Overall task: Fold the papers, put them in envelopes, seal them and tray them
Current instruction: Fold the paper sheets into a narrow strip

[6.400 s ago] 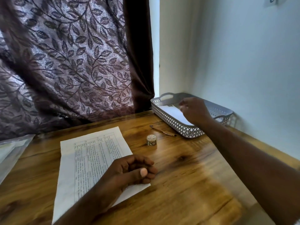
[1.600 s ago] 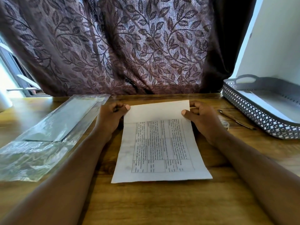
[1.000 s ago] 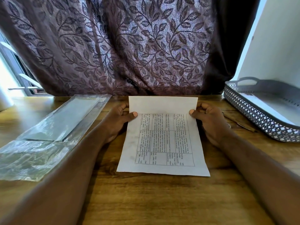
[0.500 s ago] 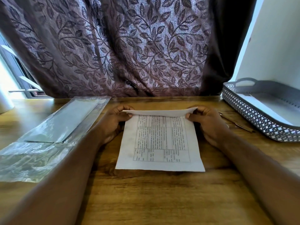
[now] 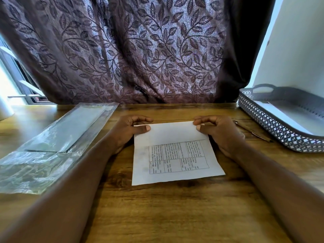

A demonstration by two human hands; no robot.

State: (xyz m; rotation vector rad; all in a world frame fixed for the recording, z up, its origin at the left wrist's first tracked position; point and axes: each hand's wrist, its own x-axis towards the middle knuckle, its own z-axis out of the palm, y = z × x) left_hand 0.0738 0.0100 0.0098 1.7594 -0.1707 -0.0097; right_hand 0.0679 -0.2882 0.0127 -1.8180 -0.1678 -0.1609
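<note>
Left grip [image 5: 128, 132] and right grip [image 5: 221, 134] are pinching paper [image 5: 175, 155] at folded far corners; uneven pull could be skewing crease

The paper [image 5: 177, 155] lies on the table [image 5: 175, 216], before the curtain [image 5: 131, 50]. A packet of envelopes [image 5: 57, 137] lies to its left. To its right lie a pen [image 5: 252, 132], then the tray [image 5: 273, 127].

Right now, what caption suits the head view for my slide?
Left hand and right hand pinch the paper, its top folded over.
</note>
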